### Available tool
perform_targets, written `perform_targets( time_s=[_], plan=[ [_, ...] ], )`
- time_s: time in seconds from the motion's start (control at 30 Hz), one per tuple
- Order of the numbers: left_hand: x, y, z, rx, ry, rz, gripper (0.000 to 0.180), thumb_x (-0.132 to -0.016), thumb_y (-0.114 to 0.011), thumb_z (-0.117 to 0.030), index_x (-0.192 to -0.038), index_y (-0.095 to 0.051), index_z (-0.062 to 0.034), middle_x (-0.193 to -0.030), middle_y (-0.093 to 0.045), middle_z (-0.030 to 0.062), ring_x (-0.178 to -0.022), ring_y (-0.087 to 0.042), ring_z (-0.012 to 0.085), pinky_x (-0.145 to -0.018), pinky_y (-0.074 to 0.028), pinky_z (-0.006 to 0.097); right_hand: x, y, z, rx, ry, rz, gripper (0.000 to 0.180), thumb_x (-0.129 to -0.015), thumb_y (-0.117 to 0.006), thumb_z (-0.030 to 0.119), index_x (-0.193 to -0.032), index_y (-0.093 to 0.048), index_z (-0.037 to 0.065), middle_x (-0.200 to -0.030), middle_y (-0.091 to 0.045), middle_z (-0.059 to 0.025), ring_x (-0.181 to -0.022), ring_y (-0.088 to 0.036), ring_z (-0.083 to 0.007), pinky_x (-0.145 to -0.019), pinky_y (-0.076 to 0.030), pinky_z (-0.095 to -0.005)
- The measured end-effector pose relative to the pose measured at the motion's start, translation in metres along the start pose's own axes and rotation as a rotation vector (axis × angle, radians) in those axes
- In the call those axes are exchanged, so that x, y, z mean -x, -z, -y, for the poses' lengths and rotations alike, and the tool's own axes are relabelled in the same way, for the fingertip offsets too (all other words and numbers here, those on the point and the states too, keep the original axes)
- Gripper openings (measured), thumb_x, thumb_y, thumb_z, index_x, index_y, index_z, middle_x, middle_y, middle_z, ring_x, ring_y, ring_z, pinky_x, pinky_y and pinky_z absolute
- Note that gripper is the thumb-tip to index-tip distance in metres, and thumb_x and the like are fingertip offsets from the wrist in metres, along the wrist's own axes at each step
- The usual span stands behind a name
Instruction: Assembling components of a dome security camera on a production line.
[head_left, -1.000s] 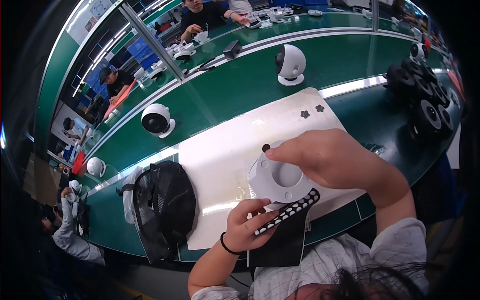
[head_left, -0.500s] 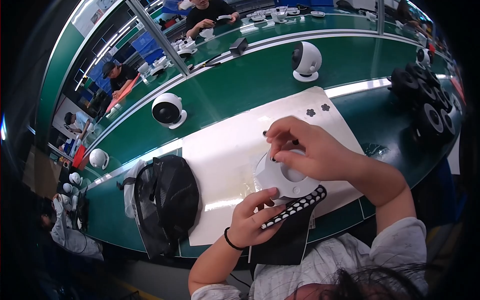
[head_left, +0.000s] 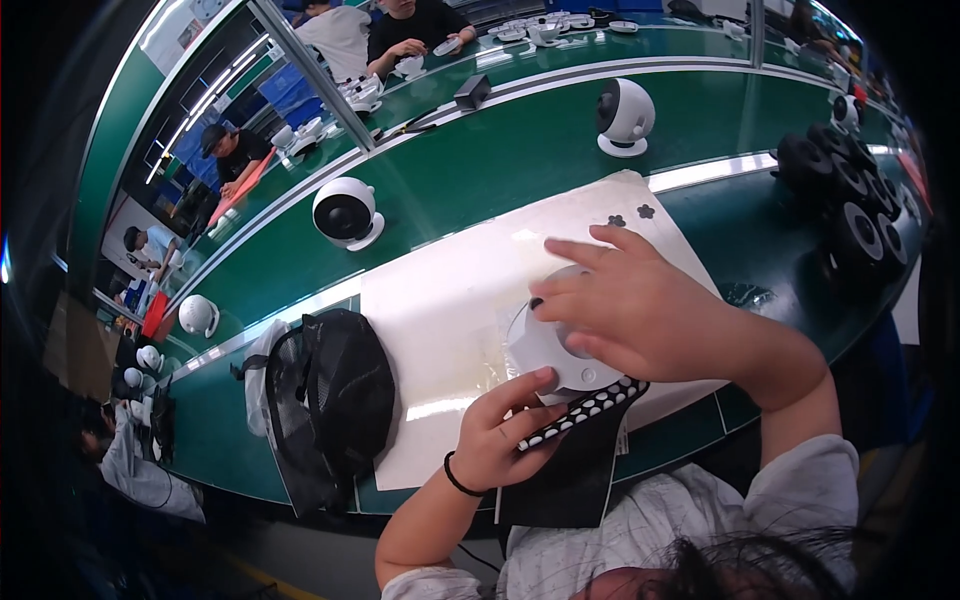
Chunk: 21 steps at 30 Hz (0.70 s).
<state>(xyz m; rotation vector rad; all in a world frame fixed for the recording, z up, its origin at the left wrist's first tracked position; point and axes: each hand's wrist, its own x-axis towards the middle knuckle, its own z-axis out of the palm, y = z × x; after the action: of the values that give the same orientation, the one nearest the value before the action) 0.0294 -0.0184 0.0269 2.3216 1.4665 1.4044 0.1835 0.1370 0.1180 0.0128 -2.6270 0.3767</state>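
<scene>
A white plastic housing (head_left: 533, 352) with a rounded rim sits over the pale mat in front of me. My left hand (head_left: 508, 425) grips its near edge, thumb on top, and also holds a black strip with white dots (head_left: 585, 410) beneath it. Over the housing, my right hand (head_left: 635, 305) has its fingers spread and hides much of the opening. By one of its fingertips is a small black round piece (head_left: 537, 302); whether it sticks to the finger or lies on the housing I cannot tell.
A black mesh bag (head_left: 350, 390) lies left of the mat (head_left: 430, 330). Beyond it, white round devices with black fronts (head_left: 347, 212) stand on a green belt (head_left: 480, 150). Black round parts (head_left: 855, 215) are piled at the right. Other people (head_left: 415, 40) work across the line.
My right hand's fingers have gone from a pinch to spread out over the housing. The white devices on the belt have shifted to the right. My left hand keeps its grip.
</scene>
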Motion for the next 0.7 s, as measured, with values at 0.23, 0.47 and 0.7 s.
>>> perform_targets(
  time_s=[0.23,0.47,0.7],
  plan=[
    [0.000,-0.009,0.003,0.031,0.016,-0.110,0.027,-0.059,-0.069,0.002,-0.085,-0.062,-0.0028,-0.114,-0.051,0.0143,-0.061,-0.057,0.0165,-0.056,-0.048,0.026,0.028,-0.010,-0.003,-0.393,-0.125,0.089,0.006,-0.079,-0.059,0.014,-0.075,-0.057,0.010,-0.137,-0.028,-0.0187,-0.132,-0.010,-0.0366,-0.102,-0.013,-0.0467],
    [-0.005,-0.016,0.002,0.024,0.020,-0.130,0.025,-0.059,-0.070,0.004,-0.082,-0.062,-0.0016,-0.115,-0.051,0.0154,-0.070,-0.061,0.0190,-0.061,-0.050,0.027,0.034,-0.014,-0.006,-0.444,-0.178,0.076,0.008,-0.081,-0.054,0.014,-0.076,-0.055,0.008,-0.137,-0.028,-0.0168,-0.132,-0.012,-0.0341,-0.102,-0.013,-0.0478],
    [-0.007,-0.020,0.002,0.022,0.019,-0.128,0.024,-0.058,-0.069,0.005,-0.079,-0.062,-0.0012,-0.115,-0.052,0.0162,-0.074,-0.062,0.0211,-0.065,-0.050,0.028,0.038,-0.017,-0.006,-0.349,-0.177,0.092,0.009,-0.082,-0.054,0.016,-0.078,-0.056,0.008,-0.138,-0.028,-0.0168,-0.132,-0.011,-0.0345,-0.102,-0.012,-0.0492]
  ],
)
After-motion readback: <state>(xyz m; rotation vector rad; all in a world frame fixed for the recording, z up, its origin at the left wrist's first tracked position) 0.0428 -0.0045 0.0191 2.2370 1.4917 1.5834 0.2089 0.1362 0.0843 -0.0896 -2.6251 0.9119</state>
